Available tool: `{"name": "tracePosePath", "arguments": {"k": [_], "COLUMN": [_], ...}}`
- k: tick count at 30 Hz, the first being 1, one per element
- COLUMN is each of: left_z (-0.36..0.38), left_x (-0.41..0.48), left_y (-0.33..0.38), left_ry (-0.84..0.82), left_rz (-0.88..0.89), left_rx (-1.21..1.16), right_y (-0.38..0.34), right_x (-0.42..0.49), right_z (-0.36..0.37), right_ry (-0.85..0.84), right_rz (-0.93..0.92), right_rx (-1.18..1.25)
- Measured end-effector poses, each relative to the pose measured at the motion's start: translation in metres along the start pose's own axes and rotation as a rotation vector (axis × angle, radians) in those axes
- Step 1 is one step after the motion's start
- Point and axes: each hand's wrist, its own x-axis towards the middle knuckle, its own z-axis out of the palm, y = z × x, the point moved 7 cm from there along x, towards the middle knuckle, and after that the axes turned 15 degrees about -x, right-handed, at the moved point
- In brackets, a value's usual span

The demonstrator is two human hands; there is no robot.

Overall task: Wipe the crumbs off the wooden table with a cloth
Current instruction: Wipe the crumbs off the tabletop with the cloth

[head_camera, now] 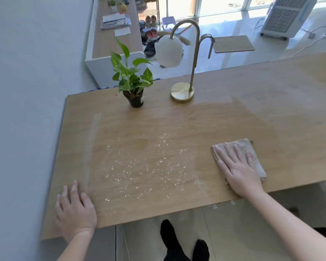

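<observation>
Pale crumbs lie scattered over the middle of the wooden table, between my two hands. A folded beige cloth lies flat on the table to the right of the crumbs. My right hand presses flat on top of the cloth, fingers spread and pointing away from me. My left hand rests palm down on the bare wood near the table's front left corner, holding nothing.
A small potted plant in a black pot and a brass desk lamp with a white globe shade stand at the back of the table. A grey wall runs along the left. My feet in black socks show below the table's front edge.
</observation>
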Motion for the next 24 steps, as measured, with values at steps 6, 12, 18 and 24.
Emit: {"name": "tracePosePath", "arguments": {"k": [6,12,18,24], "left_z": [0.000,0.003,0.002,0.000], "left_x": [0.001,0.004,0.005,0.004], "left_y": [0.004,-0.004,-0.002,0.000], "left_ry": [-0.007,-0.010,-0.011,-0.006], "left_rz": [0.005,-0.035,-0.040,-0.030], "left_rx": [-0.001,0.015,0.020,0.024], "right_y": [0.041,-0.052,-0.035,-0.064], "right_x": [0.012,0.088,0.048,0.140], "right_z": [-0.016,-0.034,-0.028,-0.049], "right_ry": [0.009,0.015,0.000,0.021], "right_rz": [0.090,0.173,-0.197,0.195], "right_rx": [0.039,0.060,0.042,0.155]}}
